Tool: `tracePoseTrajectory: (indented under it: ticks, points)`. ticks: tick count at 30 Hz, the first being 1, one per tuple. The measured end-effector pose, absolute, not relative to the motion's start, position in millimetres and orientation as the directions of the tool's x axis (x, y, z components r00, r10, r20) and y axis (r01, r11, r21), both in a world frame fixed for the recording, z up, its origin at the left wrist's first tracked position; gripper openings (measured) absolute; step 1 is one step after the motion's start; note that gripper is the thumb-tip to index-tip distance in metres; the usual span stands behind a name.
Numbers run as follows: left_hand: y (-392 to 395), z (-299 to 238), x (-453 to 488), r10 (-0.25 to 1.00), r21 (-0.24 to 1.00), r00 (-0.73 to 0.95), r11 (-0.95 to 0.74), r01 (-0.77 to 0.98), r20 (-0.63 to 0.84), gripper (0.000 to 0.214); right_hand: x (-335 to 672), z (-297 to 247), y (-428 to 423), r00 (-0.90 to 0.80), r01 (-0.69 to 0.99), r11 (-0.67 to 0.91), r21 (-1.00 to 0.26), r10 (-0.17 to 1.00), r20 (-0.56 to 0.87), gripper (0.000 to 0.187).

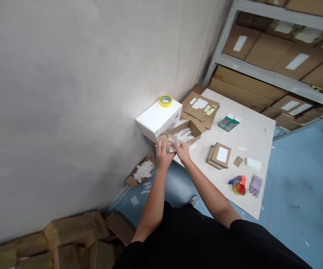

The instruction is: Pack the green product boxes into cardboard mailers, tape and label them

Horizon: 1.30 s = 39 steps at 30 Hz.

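My left hand (163, 154) and my right hand (182, 150) meet at the near end of an open cardboard box (195, 129) on the white table (251, 138). Together they grip a small white piece (173, 142) at the box's flap. Inside the box lie white plastic-wrapped items (185, 134). A white box (157, 119) stands just behind, against the wall, with a yellow tape roll (165, 101) on top.
On the table lie flattened cardboard sheets (200, 106), a stack of small flat boxes (219, 156), green packets (228, 122), and a red tape dispenser (239, 185). A floor box of white items (142, 172) sits by the wall. Shelves of cartons (276, 56) stand behind.
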State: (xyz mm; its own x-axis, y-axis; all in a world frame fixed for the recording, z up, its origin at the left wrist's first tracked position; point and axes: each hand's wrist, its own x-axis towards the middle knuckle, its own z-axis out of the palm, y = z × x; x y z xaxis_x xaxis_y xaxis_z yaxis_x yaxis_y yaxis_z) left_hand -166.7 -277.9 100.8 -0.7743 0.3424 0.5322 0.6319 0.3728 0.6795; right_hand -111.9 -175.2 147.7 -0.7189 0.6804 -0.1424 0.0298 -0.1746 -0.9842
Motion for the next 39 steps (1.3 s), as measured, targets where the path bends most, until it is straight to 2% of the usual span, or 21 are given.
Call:
tracePoseTrajectory:
  ticks: [3, 6, 8, 10, 12, 14, 19, 24, 27, 29, 34, 37, 39]
  points:
    - [-226.7, 112.9, -134.2, 0.485, 0.733, -0.74, 0.258, 0.63, 0.465, 0.088, -67.3, 150.0, -124.9, -0.609, -0.009, -0.164, -0.986, 0.783, -0.125, 0.042]
    - [-179.0, 117.3, -102.1, 0.663, 0.801, -0.649, 0.124, 0.586, 0.373, 0.11, -18.2, 145.5, -75.9, -0.483, -0.032, -0.187, -0.982, 0.863, -0.148, 0.047]
    - [-147.7, 113.4, -79.8, 0.776, 0.873, -0.56, 0.025, 0.487, 0.29, 0.118, 16.3, 141.0, -45.6, -0.404, -0.051, -0.206, -0.977, 0.899, -0.169, 0.049]
    - [-117.4, 104.8, -55.9, 0.82, 0.962, -0.544, -0.028, 0.273, 0.178, 0.115, 50.5, 136.3, -19.1, -0.349, -0.065, -0.221, -0.973, 0.919, -0.185, 0.05]
    - [-90.1, 95.1, -31.7, 0.808, 0.999, -0.587, -0.035, 0.038, 0.051, 0.1, 81.7, 131.1, 2.3, -0.337, -0.085, -0.245, -0.966, 0.919, -0.204, 0.05]
    - [-67.6, 87.8, -9.9, 0.792, 0.994, -0.609, -0.032, -0.103, -0.038, 0.088, 106.9, 125.3, 18.1, -0.366, -0.107, -0.285, -0.953, 0.902, -0.229, 0.05]
    - [-34.5, 85.0, 19.7, 0.795, 0.977, -0.588, 0.025, -0.213, -0.149, 0.07, 135.3, 107.5, 41.6, -0.366, -0.069, -0.346, -0.936, 0.881, -0.299, 0.052]
    - [-14.9, 78.3, 18.7, 0.731, 0.958, -0.639, 0.072, -0.276, -0.239, 0.052, 133.6, 86.9, 54.4, -0.294, 0.039, -0.305, -0.951, 0.906, -0.303, 0.05]
    - [-1.1, 66.8, 14.8, 0.682, 0.951, -0.684, 0.057, -0.303, -0.259, 0.04, 135.9, 71.9, 57.8, -0.193, 0.119, -0.325, -0.938, 0.919, -0.343, 0.065]
    - [8.1, 56.7, 12.9, 0.657, 0.942, -0.699, 0.05, -0.333, -0.282, 0.038, 140.0, 60.4, 59.9, -0.149, 0.157, -0.389, -0.908, 0.899, -0.411, 0.068]
    - [25.4, 23.5, 13.6, 0.636, 0.911, -0.682, 0.085, -0.403, -0.361, 0.033, 143.9, 30.4, 70.3, -0.142, 0.214, -0.438, -0.873, 0.87, -0.472, 0.035]
    - [31.1, 1.6, 16.7, 0.597, 0.915, -0.695, 0.226, -0.335, -0.402, 0.026, 141.3, 14.4, 76.4, -0.063, 0.385, -0.382, -0.84, 0.897, -0.437, 0.028]
    - [33.9, -11.1, 18.9, 0.581, 0.905, -0.706, 0.367, -0.217, -0.405, 0.02, 140.9, 4.8, 78.3, -0.019, 0.538, -0.364, -0.761, 0.896, -0.443, 0.025]
